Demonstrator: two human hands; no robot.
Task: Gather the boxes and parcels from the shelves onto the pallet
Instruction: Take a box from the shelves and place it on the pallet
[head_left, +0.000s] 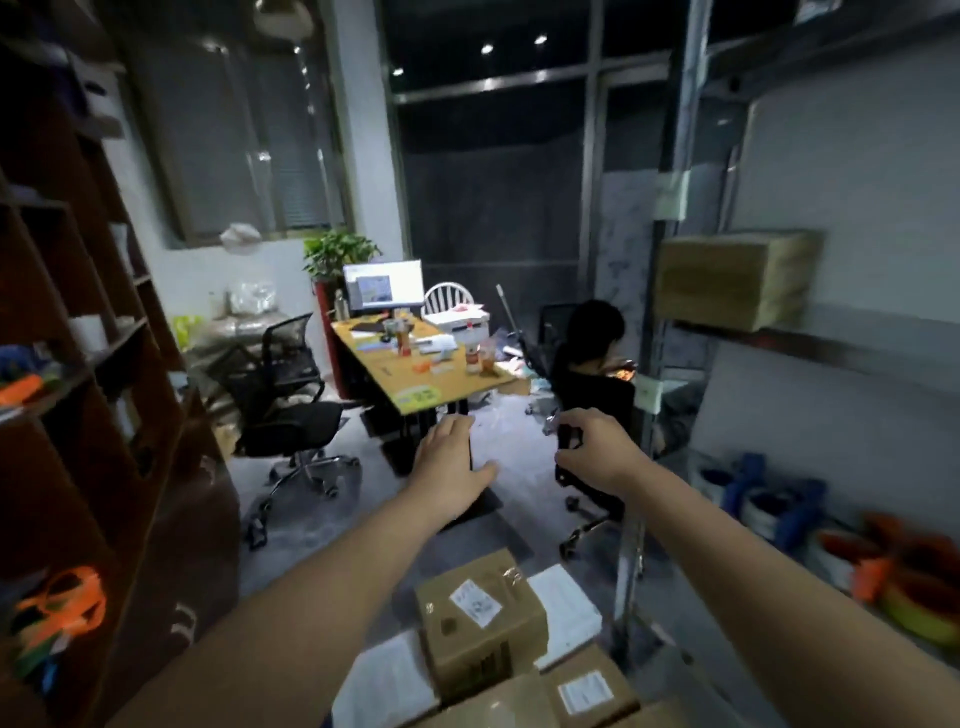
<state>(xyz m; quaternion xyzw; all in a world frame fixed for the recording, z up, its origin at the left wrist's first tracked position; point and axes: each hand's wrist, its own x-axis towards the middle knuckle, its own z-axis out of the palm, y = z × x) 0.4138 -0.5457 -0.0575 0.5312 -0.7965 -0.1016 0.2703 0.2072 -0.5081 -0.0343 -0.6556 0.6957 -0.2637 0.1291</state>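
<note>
Hands empty — next box waiting
Our left hand (451, 470) flat, right hand (592, 451) loosely curled on nothing; we'd take the shelf box (732, 280) by both ends, gathered boxes (483, 618) below us.

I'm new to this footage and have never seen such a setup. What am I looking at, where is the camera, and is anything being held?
There is no machine here. A person wears one wide-angle camera on the head, so you see their own two bare arms reaching forward. The left hand is flat and open. The right hand has loosely curled fingers. Neither seems to hold anything. Below the arms, at the bottom edge, cardboard boxes and white parcels lie stacked together. One more box sits on the shelf at right. Further back are a desk, an office chair and a seated person.
</note>
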